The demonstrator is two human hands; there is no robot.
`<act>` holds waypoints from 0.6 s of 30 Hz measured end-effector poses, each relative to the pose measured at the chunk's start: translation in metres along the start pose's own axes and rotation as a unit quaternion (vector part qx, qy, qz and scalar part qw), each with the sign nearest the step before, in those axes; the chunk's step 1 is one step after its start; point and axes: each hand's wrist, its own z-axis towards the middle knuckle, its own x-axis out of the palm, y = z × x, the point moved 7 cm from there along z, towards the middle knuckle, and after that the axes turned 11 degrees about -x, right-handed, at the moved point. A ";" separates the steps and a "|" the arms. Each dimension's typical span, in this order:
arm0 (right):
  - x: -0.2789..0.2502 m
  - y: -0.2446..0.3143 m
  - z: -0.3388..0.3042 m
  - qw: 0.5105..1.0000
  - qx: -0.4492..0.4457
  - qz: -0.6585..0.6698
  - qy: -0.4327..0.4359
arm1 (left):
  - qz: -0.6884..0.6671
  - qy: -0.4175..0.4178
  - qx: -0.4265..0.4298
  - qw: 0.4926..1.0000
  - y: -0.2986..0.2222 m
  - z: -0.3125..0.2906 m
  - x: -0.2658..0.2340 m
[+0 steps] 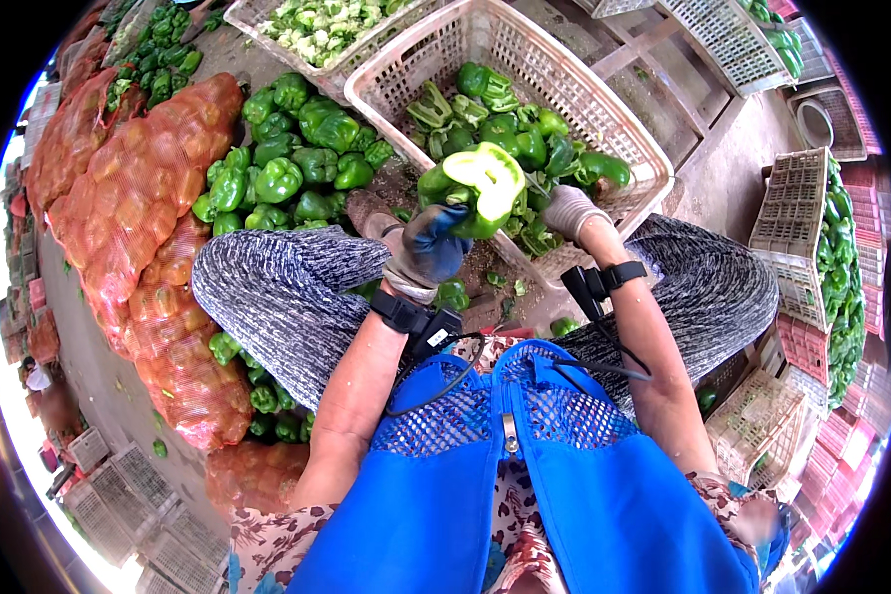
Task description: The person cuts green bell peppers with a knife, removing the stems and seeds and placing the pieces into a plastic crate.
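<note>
My left hand, in a blue and grey glove, is closed round a large green bell pepper. The pepper is cut open, and its pale green cut face is turned up. Just right of it is my right hand, in a whitish glove, over the near rim of a crate. Its fingers are curled, and what they hold, if anything, I cannot make out. Below and beyond both hands, the pale plastic crate contains cut green pepper pieces.
Whole green peppers lie piled on the floor to the left, beside orange mesh sacks. A second crate of pale green scraps stands at the far left of the first. Pepper-filled crates are stacked at the right.
</note>
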 end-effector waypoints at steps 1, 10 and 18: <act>0.000 0.008 -0.010 0.990 0.004 0.140 -0.008 | 0.014 -0.003 0.008 1.000 0.001 0.000 -0.004; 0.011 0.072 -0.048 0.680 -0.102 0.725 -0.039 | 0.247 -0.177 0.047 0.952 -0.022 0.006 0.023; -0.026 0.086 -0.071 0.847 -0.205 0.225 -0.435 | 0.358 -0.355 0.118 0.856 -0.011 0.009 0.030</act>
